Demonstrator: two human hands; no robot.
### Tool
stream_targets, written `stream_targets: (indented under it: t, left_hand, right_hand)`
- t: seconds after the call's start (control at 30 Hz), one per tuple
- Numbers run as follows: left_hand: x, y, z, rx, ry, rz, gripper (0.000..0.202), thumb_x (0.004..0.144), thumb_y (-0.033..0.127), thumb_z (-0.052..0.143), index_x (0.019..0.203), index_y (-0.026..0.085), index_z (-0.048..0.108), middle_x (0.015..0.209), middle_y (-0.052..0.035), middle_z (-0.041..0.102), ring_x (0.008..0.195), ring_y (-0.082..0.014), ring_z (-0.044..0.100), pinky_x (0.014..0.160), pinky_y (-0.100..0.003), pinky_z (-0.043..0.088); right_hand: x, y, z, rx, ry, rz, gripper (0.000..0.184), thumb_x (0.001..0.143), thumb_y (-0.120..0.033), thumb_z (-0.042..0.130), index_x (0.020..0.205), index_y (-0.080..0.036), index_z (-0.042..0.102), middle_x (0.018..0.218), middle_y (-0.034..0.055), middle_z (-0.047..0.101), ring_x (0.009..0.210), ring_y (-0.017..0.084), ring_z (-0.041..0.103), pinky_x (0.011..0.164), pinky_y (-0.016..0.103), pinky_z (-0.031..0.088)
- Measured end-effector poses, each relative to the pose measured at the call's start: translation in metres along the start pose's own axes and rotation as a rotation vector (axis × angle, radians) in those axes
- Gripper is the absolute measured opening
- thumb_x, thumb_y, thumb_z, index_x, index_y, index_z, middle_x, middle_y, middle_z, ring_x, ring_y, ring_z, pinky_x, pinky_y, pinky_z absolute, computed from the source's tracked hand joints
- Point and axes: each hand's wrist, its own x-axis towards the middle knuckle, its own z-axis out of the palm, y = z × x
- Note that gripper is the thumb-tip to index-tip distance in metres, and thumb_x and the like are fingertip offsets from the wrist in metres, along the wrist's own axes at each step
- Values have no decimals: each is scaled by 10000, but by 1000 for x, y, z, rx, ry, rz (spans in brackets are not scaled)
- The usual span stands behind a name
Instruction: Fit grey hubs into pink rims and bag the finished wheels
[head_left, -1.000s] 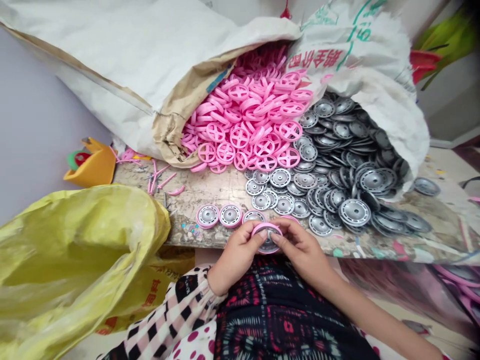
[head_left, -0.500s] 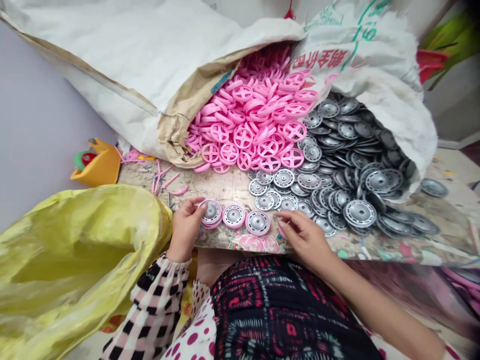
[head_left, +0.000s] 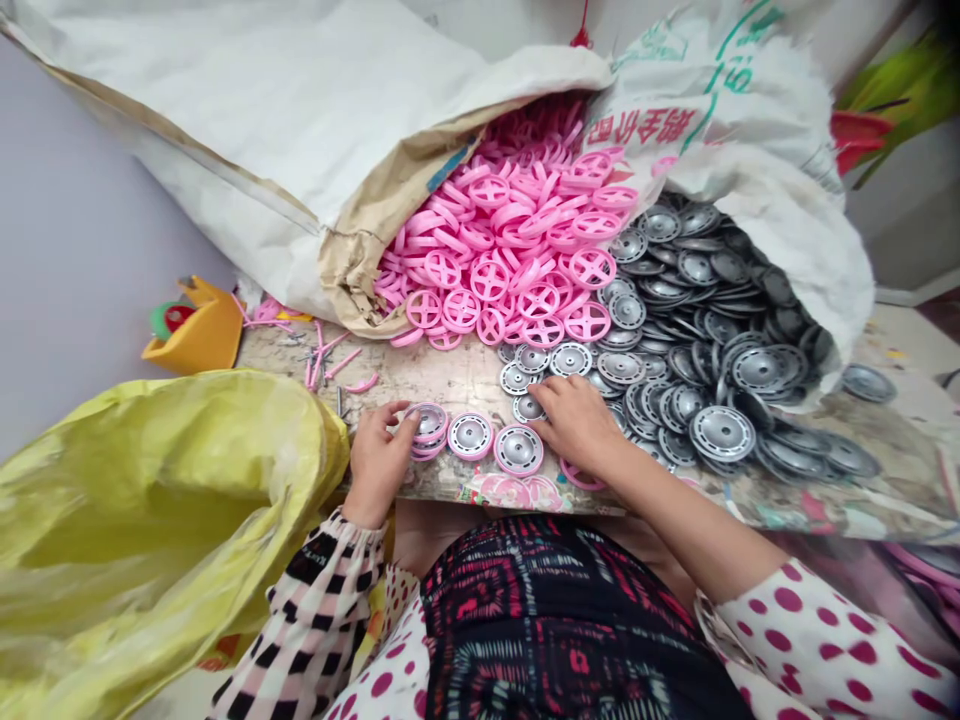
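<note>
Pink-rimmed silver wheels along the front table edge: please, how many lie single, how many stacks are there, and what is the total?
Single wheels: 2
Stacks, under the left hand: 1
Total groups: 3

L sleeve (head_left: 315, 600) blk/pink check, R sleeve (head_left: 821, 640) wht/red dots, dark print cloth (head_left: 562, 630)
</note>
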Motion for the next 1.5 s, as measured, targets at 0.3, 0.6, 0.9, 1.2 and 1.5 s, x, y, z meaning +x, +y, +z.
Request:
stream_targets:
  t: [0.3,0.6,0.9,1.2,1.5]
  left_hand:
    - [-2,0,2,-33,-10,-11,470,776,524,588,1098,194,676,947,-71,606,771,-181,571,735,-313,443]
    - [0,0,3,-22,-37,-31,446,790,512,579,1110,214,666,1002,-58,611,647,-138,543,679,-298,439]
    - [-4,1,4,29,59,109,384,809,440,589,1101,204,673,964,-41,564,606,-111,484,722,-307,449]
    - [-18,23,-5,18,130,382,297,854,340,578,1088,178,661,1004,-65,569,802,-152,550,732,-282,462]
    - [-59,66,6,-363,-423,359,198,861,279,575,1009,186,668,904,-47,666,790,-134,593,712,-261,466]
  right_hand:
    - [7,8,-6,-19,-75,-92,469,818,-402,618,1226,-176,572,1095,128,604,982,284,511,815,376,392]
    - [-19,29,-18,-29,7,-106,475,799,-370,624,1219,-156,570,1038,124,581,954,285,511,830,387,393]
    - [-89,37,-8,205,38,4,423,852,-438,573,1171,-160,575,1030,111,579,933,259,520,825,388,426]
    - [-94,22,-1,147,33,34,450,844,-471,582,1187,-180,577,1089,125,565,951,275,528,820,408,434]
    - [-97,12,-1,195,86,56,443,839,-423,586,1189,-151,571,1052,137,557,962,285,525,828,423,448]
